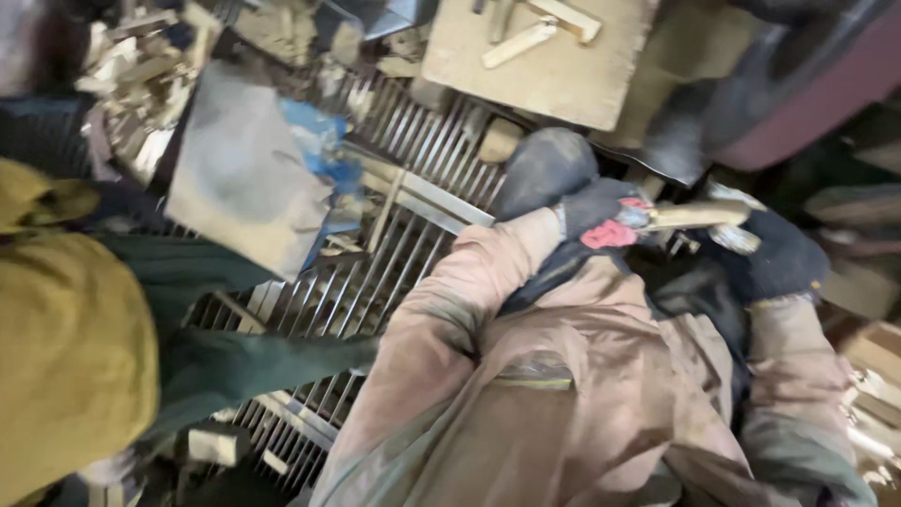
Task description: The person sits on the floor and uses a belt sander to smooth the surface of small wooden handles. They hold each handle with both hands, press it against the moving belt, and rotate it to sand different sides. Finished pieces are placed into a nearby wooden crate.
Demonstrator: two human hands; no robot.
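Left hand (601, 218) in dark glove with red patches, clenched on one end of a pale wooden stick (696, 216), right hand (774, 258) in dark glove gripping its other end at 3 o'clock, metal grating (413, 202) at 9 o'clock, tan board (554, 70) at 12 o'clock, another person's yellow sleeve (66, 347) far at 8 o'clock.

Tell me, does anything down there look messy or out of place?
Yes. Wood offcuts lie heaped and scattered over the metal grating, and a blue rag sits crumpled there. Both gloved hands, left hand and right hand, grip a wooden stick.
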